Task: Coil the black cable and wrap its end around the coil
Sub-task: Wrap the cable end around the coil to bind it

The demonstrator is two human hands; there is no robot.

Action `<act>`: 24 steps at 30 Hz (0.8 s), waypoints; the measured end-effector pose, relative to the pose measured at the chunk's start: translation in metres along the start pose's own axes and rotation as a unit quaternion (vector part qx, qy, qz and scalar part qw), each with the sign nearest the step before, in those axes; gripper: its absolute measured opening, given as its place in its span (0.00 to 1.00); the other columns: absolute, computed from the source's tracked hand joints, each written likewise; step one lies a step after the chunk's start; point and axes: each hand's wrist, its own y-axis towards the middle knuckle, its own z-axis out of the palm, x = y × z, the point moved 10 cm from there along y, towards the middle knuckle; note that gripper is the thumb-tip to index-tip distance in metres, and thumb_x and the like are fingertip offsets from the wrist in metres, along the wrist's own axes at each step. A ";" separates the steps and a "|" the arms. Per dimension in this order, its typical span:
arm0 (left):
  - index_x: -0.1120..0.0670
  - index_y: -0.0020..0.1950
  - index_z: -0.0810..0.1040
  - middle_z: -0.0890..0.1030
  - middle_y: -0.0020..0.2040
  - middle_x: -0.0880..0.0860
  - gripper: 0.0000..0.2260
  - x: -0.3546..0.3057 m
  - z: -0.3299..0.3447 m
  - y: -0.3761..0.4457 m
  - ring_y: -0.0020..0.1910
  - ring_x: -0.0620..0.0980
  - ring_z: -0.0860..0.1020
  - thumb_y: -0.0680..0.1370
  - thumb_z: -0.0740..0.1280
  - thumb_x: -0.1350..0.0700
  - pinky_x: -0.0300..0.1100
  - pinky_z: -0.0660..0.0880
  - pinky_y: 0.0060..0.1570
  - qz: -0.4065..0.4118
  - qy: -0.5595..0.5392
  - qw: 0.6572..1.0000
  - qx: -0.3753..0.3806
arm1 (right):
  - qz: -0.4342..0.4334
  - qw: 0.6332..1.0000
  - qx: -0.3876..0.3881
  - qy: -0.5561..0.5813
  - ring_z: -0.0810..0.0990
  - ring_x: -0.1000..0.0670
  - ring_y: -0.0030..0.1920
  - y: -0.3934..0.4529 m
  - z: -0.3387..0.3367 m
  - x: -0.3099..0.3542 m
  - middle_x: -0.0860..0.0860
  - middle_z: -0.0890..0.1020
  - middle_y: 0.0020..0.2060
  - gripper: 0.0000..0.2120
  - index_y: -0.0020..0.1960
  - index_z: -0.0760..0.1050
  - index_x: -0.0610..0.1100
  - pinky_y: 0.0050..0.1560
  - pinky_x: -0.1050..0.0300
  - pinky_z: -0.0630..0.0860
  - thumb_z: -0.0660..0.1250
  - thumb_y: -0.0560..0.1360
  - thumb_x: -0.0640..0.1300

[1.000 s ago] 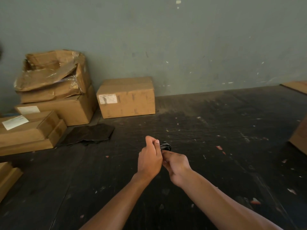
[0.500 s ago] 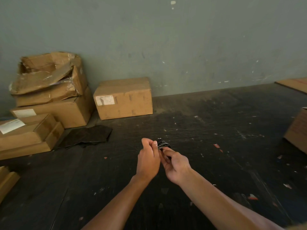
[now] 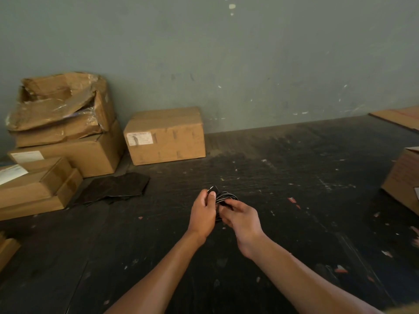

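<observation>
While both hands meet in the middle of the view, the black cable (image 3: 223, 198) sits between them, held up over the dark surface (image 3: 294, 200). It is already bunched into a small coil, so the looping part looks mostly done. I think the step now is wrapping the loose end around that coil.

The left hand (image 3: 203, 211) is closed, and its fingers (image 3: 212, 197) pinch a short black bit of cable that pokes up above the thumb. The right hand (image 3: 241, 217) is curled around the coil, with its fingers lying over the loops to keep them together. So both hands are gripping the cable, not letting go.

How much loose end is left I cannot tell, because the hands hide most of it.

Next, the left hand would need to bring its bit around the middle of the coil and pull it snug. The right hand should keep a firm hold so the loops do not spring open. If the end is short, it may slip out, so it should be tucked under a loop.

Far off, cardboard boxes (image 3: 164, 137) stand by the wall (image 3: 249, 53), and a flat dark sheet (image 3: 113, 189) lies near them, well away from the hands
</observation>
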 end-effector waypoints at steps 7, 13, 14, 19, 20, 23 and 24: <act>0.52 0.54 0.79 0.77 0.42 0.53 0.10 0.001 0.004 0.001 0.39 0.45 0.74 0.84 0.58 0.53 0.40 0.73 0.41 -0.018 0.018 0.999 0.031 | -0.314 0.882 -0.009 -0.352 0.80 0.62 0.47 -0.013 -0.003 0.058 0.57 0.82 0.45 0.09 0.54 0.80 0.50 0.49 0.70 0.77 0.69 0.77 0.39; 0.55 0.50 0.80 0.76 0.37 0.48 0.10 -0.012 0.017 -0.003 0.33 0.40 0.73 0.84 0.59 0.55 0.36 0.69 0.35 0.043 0.093 0.991 0.084 | -0.395 0.799 -0.013 -0.454 0.74 0.58 0.53 -0.008 -0.001 0.082 0.55 0.79 0.51 0.08 0.54 0.83 0.46 0.53 0.68 0.72 0.69 0.76 0.40; 0.54 0.49 0.79 0.76 0.36 0.47 0.10 -0.015 0.019 -0.004 0.32 0.38 0.72 0.84 0.59 0.56 0.33 0.69 0.34 0.053 0.104 0.989 0.096 | -0.387 0.803 -0.002 -0.452 0.74 0.59 0.55 -0.004 -0.001 0.083 0.55 0.79 0.53 0.07 0.53 0.83 0.46 0.56 0.66 0.73 0.70 0.76 0.39; 0.51 0.43 0.78 0.72 0.33 0.46 0.12 -0.025 0.028 -0.006 0.29 0.39 0.69 0.84 0.59 0.56 0.37 0.66 0.33 0.085 0.164 0.969 0.165 | -0.319 0.862 0.039 -0.392 0.80 0.59 0.54 0.010 -0.009 0.084 0.54 0.82 0.55 0.06 0.50 0.83 0.46 0.56 0.63 0.78 0.71 0.75 0.38; 0.52 0.43 0.78 0.72 0.33 0.47 0.13 -0.025 0.029 -0.005 0.30 0.40 0.69 0.84 0.58 0.56 0.39 0.66 0.34 0.088 0.181 0.963 0.178 | -0.314 0.867 0.040 -0.386 0.81 0.59 0.51 0.011 -0.010 0.083 0.54 0.83 0.52 0.06 0.49 0.83 0.47 0.54 0.62 0.79 0.72 0.75 0.38; 0.54 0.43 0.79 0.71 0.32 0.48 0.14 -0.021 0.031 -0.004 0.31 0.43 0.68 0.84 0.58 0.55 0.43 0.66 0.36 0.083 0.212 0.952 0.203 | -0.296 0.872 0.048 -0.386 0.82 0.59 0.46 0.014 -0.012 0.078 0.55 0.84 0.44 0.06 0.47 0.82 0.49 0.48 0.60 0.80 0.73 0.74 0.39; 0.51 0.41 0.77 0.70 0.32 0.47 0.15 -0.020 0.032 -0.004 0.30 0.43 0.67 0.84 0.58 0.55 0.43 0.64 0.35 0.078 0.215 0.951 0.209 | -0.292 0.875 0.049 -0.384 0.82 0.59 0.44 0.015 -0.014 0.077 0.54 0.84 0.43 0.07 0.48 0.82 0.49 0.46 0.61 0.79 0.73 0.74 0.39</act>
